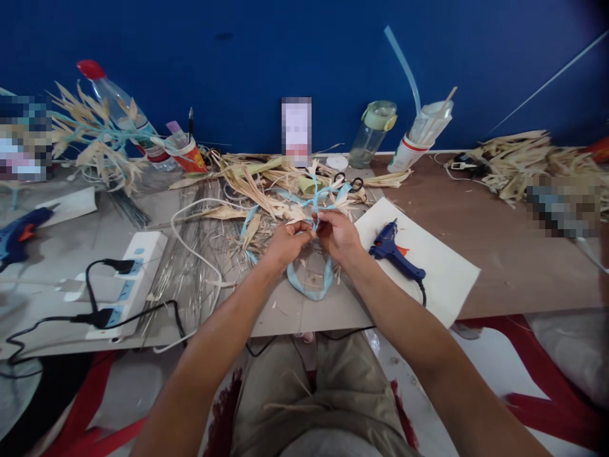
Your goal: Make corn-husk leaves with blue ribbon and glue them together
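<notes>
My left hand (291, 240) and my right hand (337, 235) meet over the middle of the table, fingertips pinched together on a thin stem wrapped in light blue ribbon (315, 202). The stem stands roughly upright and branches toward its top. Below my hands a loop of the same blue ribbon (310, 294) hangs or lies against the tabletop; which one I cannot tell. Dried corn husk strips (257, 190) lie heaped just beyond my fingers. To the right, a blue glue gun (394, 252) rests on a white sheet of paper (442, 273).
Thin wires (185, 273) and a white power strip (136, 273) with black plugs lie on the left. Along the back stand a clear bottle (368, 136), a paper cup (410, 152), a pen cup (190, 155) and a blurred phone (296, 130). More husks (528, 165) are piled right.
</notes>
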